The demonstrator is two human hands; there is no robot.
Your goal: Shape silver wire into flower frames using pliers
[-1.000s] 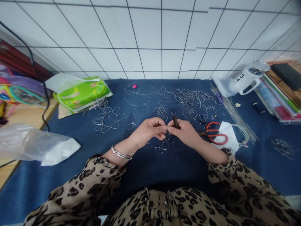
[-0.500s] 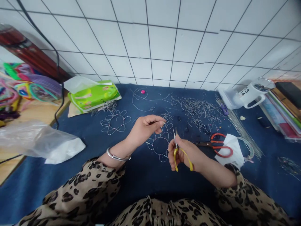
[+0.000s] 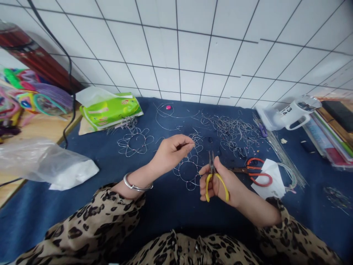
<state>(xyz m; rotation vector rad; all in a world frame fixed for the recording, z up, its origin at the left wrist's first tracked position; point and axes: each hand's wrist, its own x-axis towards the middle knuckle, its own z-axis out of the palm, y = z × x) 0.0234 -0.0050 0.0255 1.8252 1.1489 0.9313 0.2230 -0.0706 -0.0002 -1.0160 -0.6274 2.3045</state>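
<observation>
In my right hand (image 3: 220, 182) are pliers (image 3: 216, 180) with yellow handles, their slim metal jaws pointing up and slightly parted. My left hand (image 3: 176, 151) pinches thumb against forefinger above the cloth; whatever lies between the tips is too small to make out. Below and between the hands a flower-shaped wire ring (image 3: 188, 180) with small pink beads lies on the blue cloth, its upper loops partly behind my left fingers. A second wire flower (image 3: 135, 142) rests to the left of that hand.
A tangle of wire pieces (image 3: 237, 129) spreads at the back right. Red-handled scissors (image 3: 257, 172) lie beside white paper (image 3: 271, 180), near long straight wires (image 3: 286, 158). A green wipes pack (image 3: 110, 112), a plastic bag (image 3: 46, 162) and a white mug (image 3: 296, 114) stand around the edges.
My right hand has turned the pliers more upright and moved them slightly right, away from the left fingers. My left hand keeps its pinch almost in place. The view has shifted a little.
</observation>
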